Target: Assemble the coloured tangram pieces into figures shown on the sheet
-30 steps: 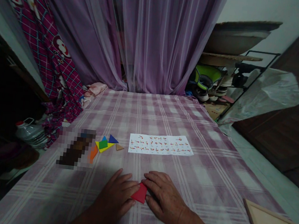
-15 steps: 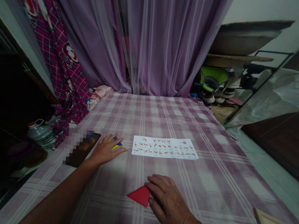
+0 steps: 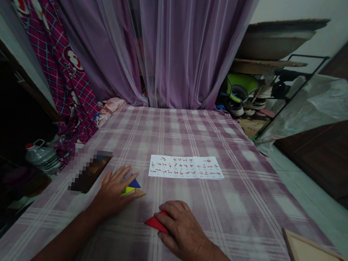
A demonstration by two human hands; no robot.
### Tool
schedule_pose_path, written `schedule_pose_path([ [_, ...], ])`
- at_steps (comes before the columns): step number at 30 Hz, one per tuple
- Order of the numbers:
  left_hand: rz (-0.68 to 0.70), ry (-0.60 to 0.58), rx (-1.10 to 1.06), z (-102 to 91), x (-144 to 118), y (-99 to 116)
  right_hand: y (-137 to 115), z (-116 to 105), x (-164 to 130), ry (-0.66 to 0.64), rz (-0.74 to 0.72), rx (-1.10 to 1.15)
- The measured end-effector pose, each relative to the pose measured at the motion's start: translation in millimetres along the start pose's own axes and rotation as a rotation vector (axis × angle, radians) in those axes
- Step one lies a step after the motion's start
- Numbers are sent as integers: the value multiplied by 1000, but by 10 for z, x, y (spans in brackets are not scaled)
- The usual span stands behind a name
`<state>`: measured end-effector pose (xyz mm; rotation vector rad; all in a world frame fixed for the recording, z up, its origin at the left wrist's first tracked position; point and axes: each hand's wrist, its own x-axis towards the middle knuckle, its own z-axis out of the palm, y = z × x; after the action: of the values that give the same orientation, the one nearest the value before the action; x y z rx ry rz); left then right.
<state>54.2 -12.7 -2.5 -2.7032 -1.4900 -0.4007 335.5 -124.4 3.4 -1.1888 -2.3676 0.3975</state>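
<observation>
The left hand lies spread over flat angular pieces on checked cloth; the right hand curves over a pointed red piece, grip unclear.

We've got 1 cam, worn on the head, looking fwd & down along the plaid cloth from its near side. L hand & R hand are close to it, below ctr; the printed sheet is a bit farther off. Our view's wide, reaching the purple curtain at the far end & floor at R.
</observation>
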Motion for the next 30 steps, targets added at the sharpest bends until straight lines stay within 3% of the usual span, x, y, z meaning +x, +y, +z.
schedule_pose_path([
  [4,-208,-27,37,-16,-11,-225,65,-77,-89,9,12,-1],
  [7,-225,-25,-14,109,-48,-258,151,-135,-212,31,23,-32],
  [11,-122,43,-63,270,-73,-9,220,-152,-309,55,8,-71],
  [19,-23,-9,-101,323,33,575,223,-165,-294,50,10,-71],
  [25,22,-53,-145,304,24,819,273,-129,-293,70,-8,-82],
  [30,8,-107,-169,237,139,898,294,-88,-281,107,-8,-98],
])
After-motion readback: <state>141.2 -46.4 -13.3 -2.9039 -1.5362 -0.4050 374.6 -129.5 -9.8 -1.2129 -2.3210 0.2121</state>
